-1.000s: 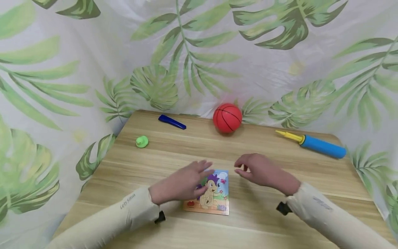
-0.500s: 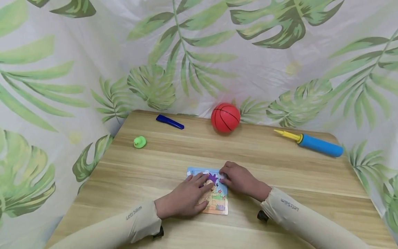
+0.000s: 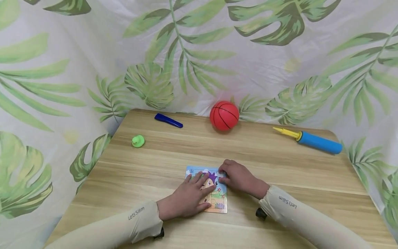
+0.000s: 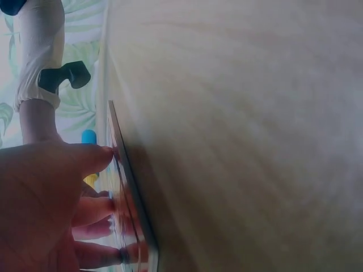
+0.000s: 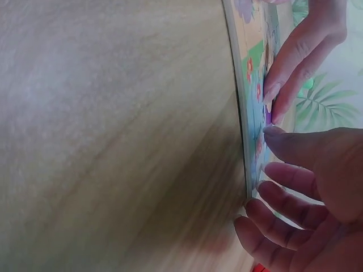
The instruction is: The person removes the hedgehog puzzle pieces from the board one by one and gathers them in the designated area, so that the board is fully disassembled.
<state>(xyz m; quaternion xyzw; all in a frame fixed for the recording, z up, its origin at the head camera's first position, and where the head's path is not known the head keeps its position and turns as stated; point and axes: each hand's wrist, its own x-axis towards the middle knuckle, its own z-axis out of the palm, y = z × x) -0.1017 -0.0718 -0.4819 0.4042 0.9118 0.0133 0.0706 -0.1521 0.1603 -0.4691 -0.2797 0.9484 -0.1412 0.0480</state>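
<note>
A jigsaw puzzle (image 3: 220,199) with a purple-haired cartoon animal lies on the wooden table (image 3: 155,162), its left part covered by my left hand (image 3: 190,199). Those fingers are spread over the pieces; the left wrist view shows the thumb at the board's edge. My right hand (image 3: 239,178) touches the puzzle's upper right corner with thumb and fingertips. In the right wrist view, the right thumb (image 5: 298,147) and index finger rest apart on the picture, and the other fingers bend loosely by the edge. I see no loose piece between them.
Along the back of the table are a dark blue flat-ended object (image 3: 169,120), a red ball (image 3: 224,116) and a blue and yellow hand pump (image 3: 320,142). A green toy duck (image 3: 138,141) sits at the left. Behind hangs a leaf-patterned curtain (image 3: 199,52).
Both hands have come down from above the table: the left spread onto the puzzle, the right leftward to its upper right corner. Over the last half second they barely move.
</note>
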